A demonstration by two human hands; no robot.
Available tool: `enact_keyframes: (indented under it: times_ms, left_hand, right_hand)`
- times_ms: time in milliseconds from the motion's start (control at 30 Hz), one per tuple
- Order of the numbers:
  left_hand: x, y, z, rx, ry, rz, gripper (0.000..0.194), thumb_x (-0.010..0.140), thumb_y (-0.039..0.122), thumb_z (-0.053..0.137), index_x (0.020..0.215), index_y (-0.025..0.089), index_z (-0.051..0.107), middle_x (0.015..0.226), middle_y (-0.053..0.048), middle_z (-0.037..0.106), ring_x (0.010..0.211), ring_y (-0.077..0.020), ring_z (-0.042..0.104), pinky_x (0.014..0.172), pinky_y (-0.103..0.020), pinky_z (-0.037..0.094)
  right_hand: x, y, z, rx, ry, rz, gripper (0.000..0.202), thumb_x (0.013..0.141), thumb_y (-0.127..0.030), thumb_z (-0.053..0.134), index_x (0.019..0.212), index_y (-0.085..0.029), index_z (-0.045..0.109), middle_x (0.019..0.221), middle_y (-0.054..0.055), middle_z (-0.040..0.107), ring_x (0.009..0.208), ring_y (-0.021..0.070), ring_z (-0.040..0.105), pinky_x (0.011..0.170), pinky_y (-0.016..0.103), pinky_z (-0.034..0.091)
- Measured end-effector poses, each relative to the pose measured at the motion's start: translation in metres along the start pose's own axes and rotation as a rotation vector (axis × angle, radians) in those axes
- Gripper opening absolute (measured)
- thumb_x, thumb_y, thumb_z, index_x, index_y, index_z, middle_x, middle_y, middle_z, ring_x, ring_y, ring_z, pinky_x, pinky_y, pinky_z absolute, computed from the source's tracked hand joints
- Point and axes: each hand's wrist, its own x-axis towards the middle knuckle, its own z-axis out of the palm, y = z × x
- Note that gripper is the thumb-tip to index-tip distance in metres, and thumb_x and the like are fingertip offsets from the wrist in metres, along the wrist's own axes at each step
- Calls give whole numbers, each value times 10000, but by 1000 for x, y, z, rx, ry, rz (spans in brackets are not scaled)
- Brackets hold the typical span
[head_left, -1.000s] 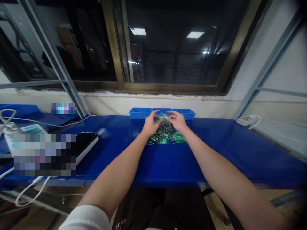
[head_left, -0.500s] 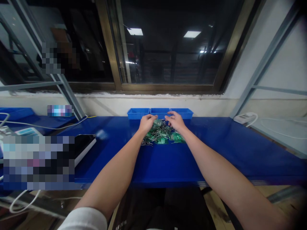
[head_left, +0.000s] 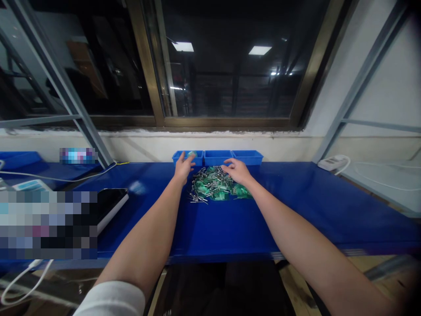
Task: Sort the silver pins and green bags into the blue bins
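My left hand (head_left: 184,167) is at the front of the left blue bin (head_left: 176,159), its fingers spread. A small green plastic packet (head_left: 191,154) shows over that bin, just beyond the fingertips; whether it touches them is hard to tell. My right hand (head_left: 237,170) hovers at the right edge of a heap, fingers curved and thumb apart, with nothing visible between them. The heap mixes thin metal pins or screws (head_left: 210,177) with green plastic packets (head_left: 221,194). Part of its right side is hidden by my right hand and wrist.
Two more blue bins, middle (head_left: 218,157) and right (head_left: 247,157), adjoin the left one along the wall. A dark-screened device (head_left: 110,202) and a crumpled clear wrapper (head_left: 138,188) lie left on the blue table (head_left: 226,232). A white power strip (head_left: 332,162) sits right.
My left hand has moved left from the heap to the left bin and its fingers have opened; a green packet now shows there. My right hand stays by the heap. The view has shifted slightly.
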Motion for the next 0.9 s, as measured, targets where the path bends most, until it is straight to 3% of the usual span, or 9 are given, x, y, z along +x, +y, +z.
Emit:
enact_keyframes:
  times_ms: [133,267,400,500,700,900]
  left_hand:
    - [-2,0,0,83,7,-28,628,745,415,584,1305,206,393,1121,-106,599,786,-166,638,535,-208,449]
    - [-6,-2,3,368,6,93,479,766,396,547,1186,167,520,1055,-100,639,856,-198,631,687,-278,482]
    - [-19,-5,11,784,-166,367,388,769,354,536,1100,158,592,1049,-88,651,980,-213,593,862,-292,436]
    - [-32,-5,20,971,-305,487,404,801,397,485,1123,176,589,1134,-79,619,1060,-214,555,926,-281,393]
    - [-51,-6,29,1074,-490,498,567,818,543,397,1230,170,511,1276,-103,517,1174,-250,467,960,-308,353]
    - [-52,-10,29,1099,-551,501,510,814,559,389,1155,220,562,1207,-79,572,1100,-251,518,907,-312,380]
  right_hand:
    - [2,4,-4,-80,46,-21,229,785,-348,531,886,-171,636,729,47,681,673,150,622,648,252,451]
    - [4,12,-7,-226,68,-20,189,783,-295,513,811,-187,665,817,50,692,776,166,626,691,251,441]
    - [3,16,-9,-335,6,20,212,774,-330,525,826,-192,679,851,52,694,789,174,618,711,261,436]
    - [1,16,-9,-360,-46,12,265,747,-395,559,865,-190,681,898,59,688,841,188,609,752,275,432]
    - [-1,17,-3,-416,-129,-59,322,724,-427,587,899,-176,687,960,86,674,922,223,586,833,319,411]
    - [-2,14,3,-445,-173,-116,234,758,-360,558,815,-186,704,874,77,688,868,218,591,803,309,412]
